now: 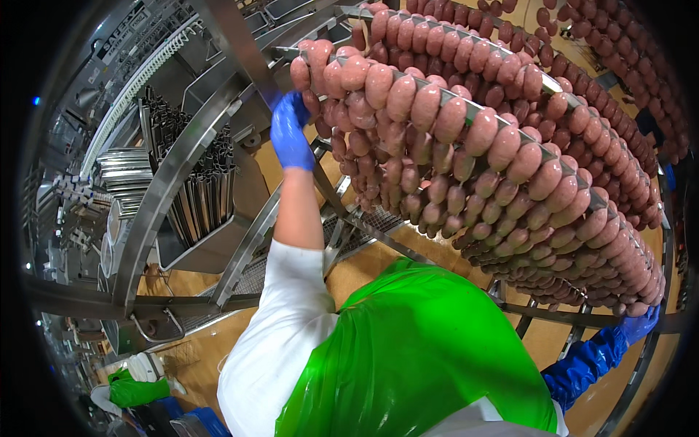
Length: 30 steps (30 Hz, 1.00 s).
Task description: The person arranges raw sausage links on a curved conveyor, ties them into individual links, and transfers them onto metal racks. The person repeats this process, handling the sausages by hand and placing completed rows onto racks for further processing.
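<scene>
Long metal sticks hung with pink sausage links [426, 109] fill the upper right, and the nearest stick slants from upper left to lower right before me. My left hand [292, 131], in a blue glove, is beside the stick's left end, against the end sausages. Its fingers are closed and partly behind the links, so what they grip is hidden. At the stick's far right end, my right hand [639, 325], also blue-gloved and with a blue sleeve, closes around the end under the last links. The metal stick [473, 111] shows between the links along its top.
A metal rack frame [171, 171] curves past my left side. Beyond it, a metal bin [211, 244] holds many bare sticks. More sausage rows [633, 54] hang at the far right. At lower left is a person in a green apron [135, 390].
</scene>
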Tool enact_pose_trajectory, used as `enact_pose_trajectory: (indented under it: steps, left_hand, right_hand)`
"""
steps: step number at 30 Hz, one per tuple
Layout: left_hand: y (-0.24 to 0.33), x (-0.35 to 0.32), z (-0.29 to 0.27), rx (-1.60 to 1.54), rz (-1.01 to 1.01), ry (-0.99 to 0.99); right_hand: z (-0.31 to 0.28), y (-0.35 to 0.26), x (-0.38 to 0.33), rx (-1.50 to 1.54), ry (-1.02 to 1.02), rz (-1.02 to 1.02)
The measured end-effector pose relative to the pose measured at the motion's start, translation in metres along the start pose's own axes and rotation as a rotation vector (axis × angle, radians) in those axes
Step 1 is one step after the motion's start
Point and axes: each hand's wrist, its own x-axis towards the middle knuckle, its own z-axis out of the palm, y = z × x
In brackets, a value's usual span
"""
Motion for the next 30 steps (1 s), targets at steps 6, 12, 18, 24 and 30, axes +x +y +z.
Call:
enact_pose_trajectory:
  steps: [6, 12, 18, 24, 30]
  left_hand:
    - [-0.090, -0.107, -0.052, 0.435, -0.189, -0.263]
    - [-0.107, -0.123, -0.030, 0.997, 0.193, -0.516]
    - [-0.091, -0.132, -0.019, 0.914, 0.063, -0.556]
    - [-0.045, -0.200, -0.035, -0.409, -0.916, -0.464]
    - [0.037, -0.206, 0.027, -1.016, -0.949, -0.410]
  right_hand:
    - [0.030, -0.016, -0.045, 0.855, 0.352, 0.644]
    - [0.070, -0.082, -0.090, 0.566, 0.285, 0.745]
    - [0.100, -0.178, -0.153, 0.678, -0.025, 0.509]
    - [0.096, -0.330, -0.136, 1.058, -0.733, -0.020]
    - [0.132, -0.477, -0.158, 1.558, -1.593, -0.352]
